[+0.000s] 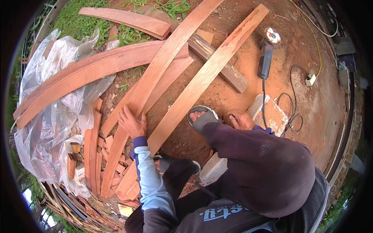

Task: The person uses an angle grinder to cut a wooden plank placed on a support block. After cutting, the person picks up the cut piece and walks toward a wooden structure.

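My left hand (133, 122) grips a long, slightly curved reddish wooden board (155, 73), its fingers lying over the board and the thumb along one edge. Under and beside it lie a second board (167, 83) and a paler board (210, 73) that slants up to the right. On the ground past my raised right knee (268, 174), my right hand (241, 119) has curled fingers; what they hold, if anything, is hidden. It is nearest to my right foot in a sandal (202, 115) and a dusty stone block (268, 114).
An angle grinder (267, 54) lies at the upper right, its black cord looping to a white socket (310, 80). Stacked curved boards (93, 72) rest on clear plastic sheeting (42, 136) at left. A thick timber (217, 62) supports boards; offcuts (116, 171) litter the lower left.
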